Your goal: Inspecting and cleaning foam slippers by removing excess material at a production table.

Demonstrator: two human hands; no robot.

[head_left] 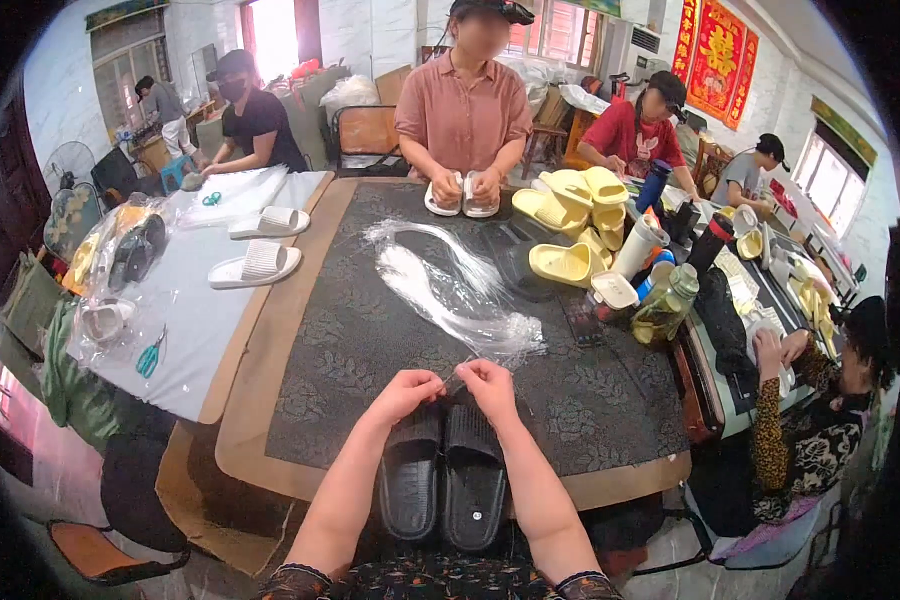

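Pale grey covers the surface (195, 320) on the left, where I can see teal scissors (151, 358) lying near its outer side and, farther off, two white sandals (255, 265), spaced apart, perhaps so each can be lifted alone. Moving right, my left hand (410, 392) is over the near part of the dark patterned cloth (320, 395), its grip narrow, thumb against fingers. Right below it lie the black sandals (408, 495), side by side with straps far and heels past the near edge; I judge that this brings the straps within easy reach of both hands. Beyond them a loose bundle of clear strands (420, 290) stretches from far left to near right, its near end probably left there for quick picking. My right hand (485, 385) almost meets the left, also pinched narrow; whether a strand sits in either grip is too fine for me to tell. At the far side a co-worker (465, 110) holds a white pair (480, 209) upright. On the far right, yellow sandals (560, 262) are heaped beside bottles (675, 298), seemingly pushed aside to leave the middle free.
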